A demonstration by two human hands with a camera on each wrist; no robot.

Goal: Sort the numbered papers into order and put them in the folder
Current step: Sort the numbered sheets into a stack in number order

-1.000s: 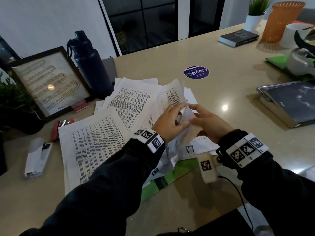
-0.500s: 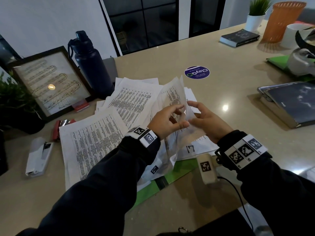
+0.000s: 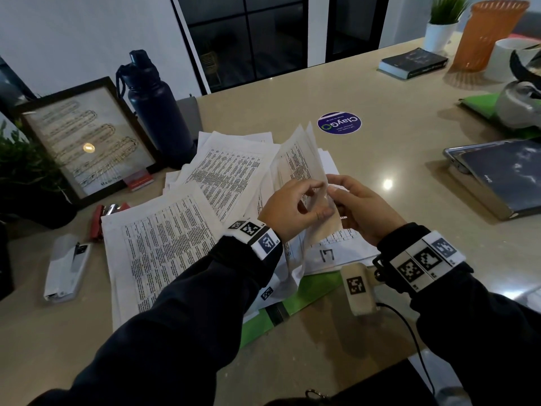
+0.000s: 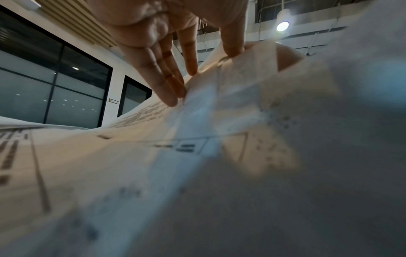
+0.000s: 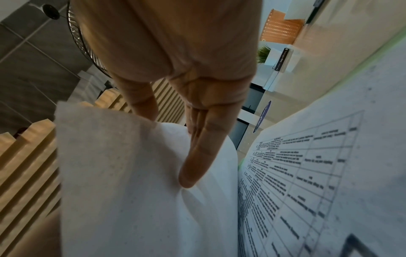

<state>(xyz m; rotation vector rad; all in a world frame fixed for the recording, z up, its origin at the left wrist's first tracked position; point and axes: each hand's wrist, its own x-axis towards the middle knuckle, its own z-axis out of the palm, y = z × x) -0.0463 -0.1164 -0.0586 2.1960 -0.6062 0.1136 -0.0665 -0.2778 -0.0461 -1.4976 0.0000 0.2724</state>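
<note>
Several printed sheets (image 3: 164,244) lie spread over a green folder (image 3: 307,297) at the table's near middle. Both my hands hold up a thin bunch of sheets (image 3: 298,159) standing on edge above the pile. My left hand (image 3: 292,209) pinches its near edge from the left, thumb against the paper (image 4: 237,57). From the right, my right hand (image 3: 360,206) pinches the same bunch, thumb in front and fingers (image 5: 197,156) flat against the back sheet. A sheet marked 17 (image 3: 328,254) lies flat under my right wrist.
A dark water bottle (image 3: 155,109) and a framed picture (image 3: 85,142) stand at the back left. A white stapler-like case (image 3: 66,268) and a red item (image 3: 102,218) lie left of the pile. A closed laptop (image 3: 503,174) sits right, a round sticker (image 3: 339,123) beyond.
The bunch of sheets has risen from leaning over the pile to standing upright. My left hand's fingers have loosened and shifted along the edge; my right hand stayed at the bunch's right side.
</note>
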